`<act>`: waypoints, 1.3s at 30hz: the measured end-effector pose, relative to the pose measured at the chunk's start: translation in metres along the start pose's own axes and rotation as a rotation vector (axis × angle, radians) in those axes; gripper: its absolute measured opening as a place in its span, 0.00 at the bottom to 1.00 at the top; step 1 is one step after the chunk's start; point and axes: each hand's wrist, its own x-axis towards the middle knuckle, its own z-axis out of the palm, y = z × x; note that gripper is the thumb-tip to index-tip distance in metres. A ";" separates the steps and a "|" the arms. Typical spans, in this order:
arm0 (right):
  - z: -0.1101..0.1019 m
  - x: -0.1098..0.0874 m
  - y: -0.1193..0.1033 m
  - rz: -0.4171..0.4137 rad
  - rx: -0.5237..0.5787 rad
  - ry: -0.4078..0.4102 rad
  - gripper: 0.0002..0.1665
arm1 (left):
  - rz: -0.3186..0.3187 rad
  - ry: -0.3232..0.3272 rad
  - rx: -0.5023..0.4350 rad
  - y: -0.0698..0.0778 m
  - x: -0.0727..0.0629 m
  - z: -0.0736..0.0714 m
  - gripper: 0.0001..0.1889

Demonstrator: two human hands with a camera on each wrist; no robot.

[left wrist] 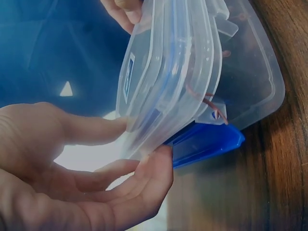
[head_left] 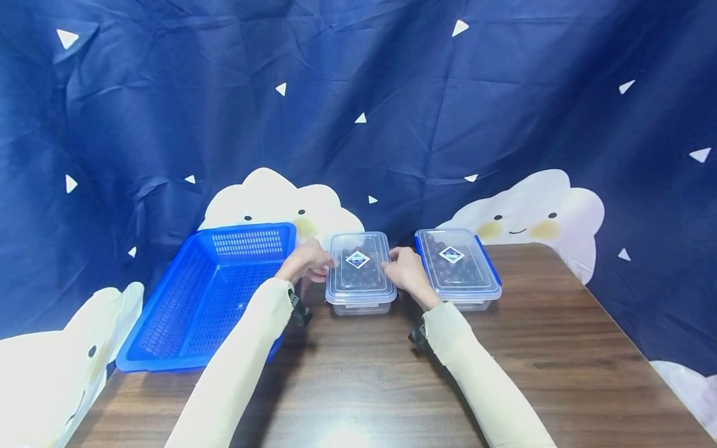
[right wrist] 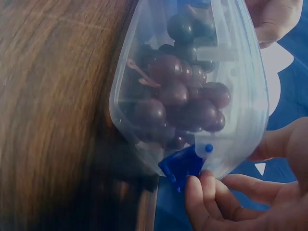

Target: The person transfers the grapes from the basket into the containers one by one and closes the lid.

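Observation:
A clear plastic food container [head_left: 361, 283] with a snapped-over lid stands mid-table; its lid bears a blue-and-white diamond label. Dark purple grapes [right wrist: 173, 94] show through its wall in the right wrist view. At its left side, my left hand [head_left: 308, 260] pinches the rim, thumb on the lid edge and fingers beside a blue latch [left wrist: 207, 144] that hangs outward. My right hand [head_left: 409, 272] holds the opposite side, its fingertips against another blue latch [right wrist: 183, 166], which slants away from the wall. The right thumb's tip is partly hidden behind the container.
Close to the right hand stands a second lidded container [head_left: 459, 267] with dark contents and a blue latch along its right edge. A blue perforated plastic basket [head_left: 162, 298] lies on the left of the wooden table [head_left: 358, 379]. Behind hangs a dark blue cloth [head_left: 392, 124].

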 end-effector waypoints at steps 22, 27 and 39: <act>0.011 -0.005 0.020 0.196 0.298 -0.121 0.37 | -0.038 -0.035 0.002 -0.005 0.005 -0.001 0.15; 0.010 -0.006 0.022 0.141 0.210 -0.080 0.26 | -0.039 -0.045 -0.004 -0.007 0.003 0.000 0.13; 0.000 -0.004 0.012 0.018 0.004 -0.037 0.22 | -0.037 -0.038 0.015 0.001 0.003 -0.003 0.21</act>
